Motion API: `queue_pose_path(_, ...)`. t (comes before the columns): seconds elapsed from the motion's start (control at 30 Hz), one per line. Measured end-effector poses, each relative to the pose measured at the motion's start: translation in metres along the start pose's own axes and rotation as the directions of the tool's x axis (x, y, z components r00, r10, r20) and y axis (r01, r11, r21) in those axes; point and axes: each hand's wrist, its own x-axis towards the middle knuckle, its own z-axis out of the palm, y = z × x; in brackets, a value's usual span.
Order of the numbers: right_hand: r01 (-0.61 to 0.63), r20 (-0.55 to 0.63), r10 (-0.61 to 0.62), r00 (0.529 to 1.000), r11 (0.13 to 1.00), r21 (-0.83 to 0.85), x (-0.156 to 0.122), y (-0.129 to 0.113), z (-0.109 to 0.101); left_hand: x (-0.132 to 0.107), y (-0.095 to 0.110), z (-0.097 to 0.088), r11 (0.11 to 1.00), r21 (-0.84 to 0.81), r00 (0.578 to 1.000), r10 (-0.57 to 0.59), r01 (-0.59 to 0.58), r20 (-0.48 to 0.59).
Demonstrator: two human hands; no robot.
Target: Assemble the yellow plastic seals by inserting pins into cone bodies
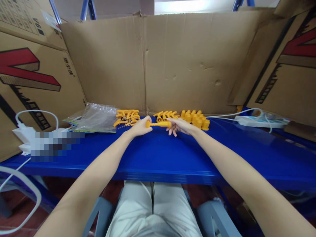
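Yellow piece (160, 124), one, seemingly underway: my left hand (143, 127) is gripping, right hand (179, 126) pinching, lower fingers loose; yellow cups (192, 116), my one o'clock, are apparently waiting.

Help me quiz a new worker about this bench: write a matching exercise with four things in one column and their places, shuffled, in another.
1. Plastic bag
2. Power strip
3. Yellow cups
4. Long yellow piece

A. Between left hand and right hand
B. Rightmost of the four
C. Leftmost of the four
D. Just beyond the right hand

Pairs: 1-C, 2-B, 3-D, 4-A
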Motion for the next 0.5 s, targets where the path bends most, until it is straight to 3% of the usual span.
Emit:
queue_pose_path(0.23, -0.105, -0.010, 0.105, 0.994, 0.994, -0.025, -0.0040, -0.0053, 0.0040, 0.0017, -0.0042, 0.0026, 1.000, -0.003, 1.000, 0.017, -0.017, -0.004)
queue_pose_path(0.5, -0.143, 0.015, 0.145, 0.989, 0.988, -0.062, -0.0050, -0.0050, 0.0004, 0.0009, 0.0006, 0.0007, 0.998, -0.059, 1.000, 0.001, -0.002, -0.005)
